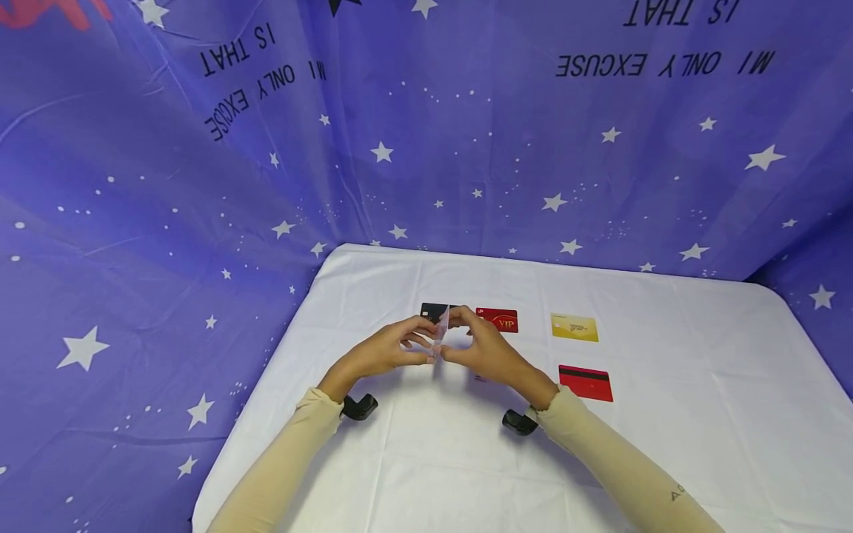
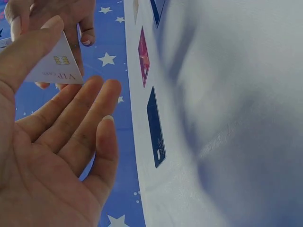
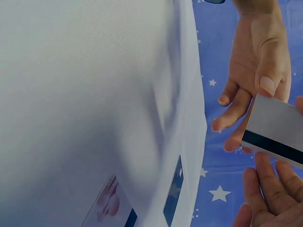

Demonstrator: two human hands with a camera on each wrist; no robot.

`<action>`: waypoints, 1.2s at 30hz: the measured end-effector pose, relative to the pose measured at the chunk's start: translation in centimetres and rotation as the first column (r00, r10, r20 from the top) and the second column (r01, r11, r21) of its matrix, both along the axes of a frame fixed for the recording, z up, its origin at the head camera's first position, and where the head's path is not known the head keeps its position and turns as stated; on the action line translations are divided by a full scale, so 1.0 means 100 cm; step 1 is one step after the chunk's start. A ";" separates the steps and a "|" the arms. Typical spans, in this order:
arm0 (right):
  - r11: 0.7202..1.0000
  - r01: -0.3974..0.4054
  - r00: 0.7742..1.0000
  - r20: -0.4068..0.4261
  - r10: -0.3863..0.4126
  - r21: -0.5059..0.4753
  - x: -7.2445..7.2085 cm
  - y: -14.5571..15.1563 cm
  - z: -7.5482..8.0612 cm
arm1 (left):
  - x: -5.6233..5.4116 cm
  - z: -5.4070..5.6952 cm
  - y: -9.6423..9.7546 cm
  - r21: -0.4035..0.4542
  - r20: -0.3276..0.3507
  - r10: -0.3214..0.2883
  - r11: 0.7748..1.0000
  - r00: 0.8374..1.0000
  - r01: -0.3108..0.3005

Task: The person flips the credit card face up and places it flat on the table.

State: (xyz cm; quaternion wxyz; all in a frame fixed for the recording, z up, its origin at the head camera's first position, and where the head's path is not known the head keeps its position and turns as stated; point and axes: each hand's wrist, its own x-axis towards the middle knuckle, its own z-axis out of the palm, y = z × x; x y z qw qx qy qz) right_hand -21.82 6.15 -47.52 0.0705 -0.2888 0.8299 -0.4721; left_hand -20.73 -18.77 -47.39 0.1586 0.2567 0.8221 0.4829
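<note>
A white VIP card with a gold chip is held up above the table between both hands. My left hand pinches one edge of it, thumb on the chip side and the other fingers spread loosely. From the opposite side my right hand pinches the card too, its thumb and fingers at the far edge. The right wrist view shows the card's back, pale with a dark stripe. Behind the hands lie a black card, partly covered, and a red VIP card.
A gold card and a red card with a black stripe lie to the right on the white tablecloth. Another card, pale with a pinkish pattern, is mostly hidden under my right hand in the head view. A purple star-print curtain surrounds the table.
</note>
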 end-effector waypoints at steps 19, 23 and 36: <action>0.965 0.082 0.985 -0.171 -0.040 0.249 -0.006 0.016 -0.001 | 0.001 -0.001 -0.014 -0.223 -0.116 0.081 0.969 0.990 -0.105; 0.940 0.089 0.975 -0.220 -0.015 0.328 -0.007 0.018 -0.004 | 0.000 -0.003 -0.016 -0.279 -0.157 0.060 0.955 0.986 -0.103; 0.885 0.117 0.932 -0.358 0.059 0.451 -0.007 0.014 -0.020 | -0.003 -0.007 -0.015 -0.480 -0.260 0.044 0.861 0.965 -0.168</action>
